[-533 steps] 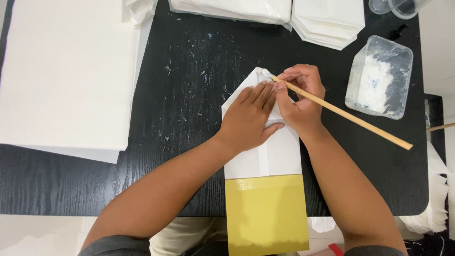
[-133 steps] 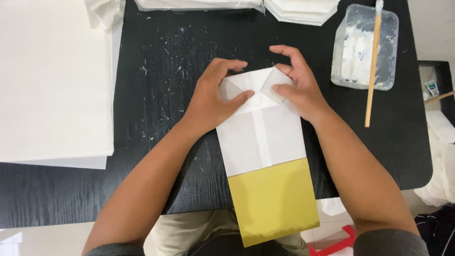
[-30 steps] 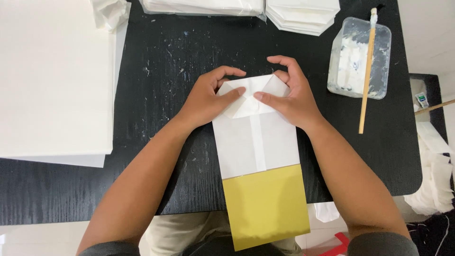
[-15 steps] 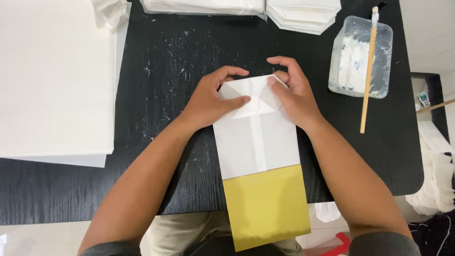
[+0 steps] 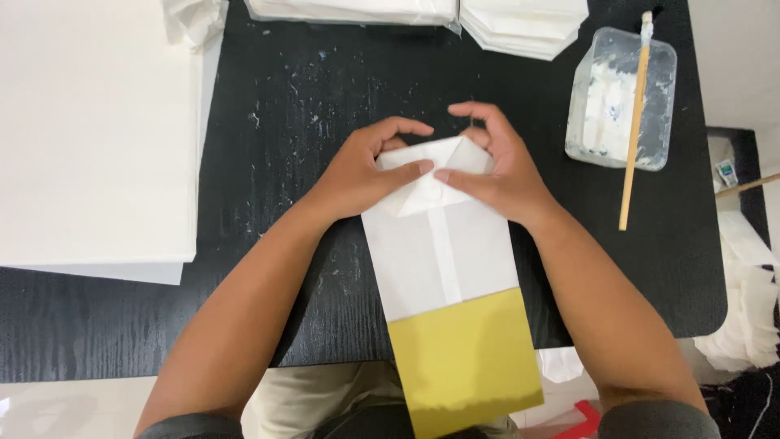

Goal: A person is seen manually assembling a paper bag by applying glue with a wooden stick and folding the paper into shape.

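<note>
A flat paper bag [image 5: 443, 260], white with a yellow lower part, lies lengthwise on the black table [image 5: 268, 138]; its yellow end hangs over the near edge. My left hand [image 5: 366, 167] presses the folded flaps at the bag's far end from the left. My right hand [image 5: 496, 167] presses the same folds from the right, thumb tip almost meeting the left thumb at the centre. A white strip runs down the middle of the bag.
A clear plastic tub of white paste [image 5: 621, 97] stands at the right with a wooden stick brush [image 5: 634, 122] lying across it. Stacks of white folded paper [image 5: 520, 20] lie along the far edge. Large white sheets [image 5: 89, 130] cover the left.
The stick that my right hand held long ago now rests on the paste tub. Over the last second both thumbs slid inward along the folded flaps; the bag stayed put.
</note>
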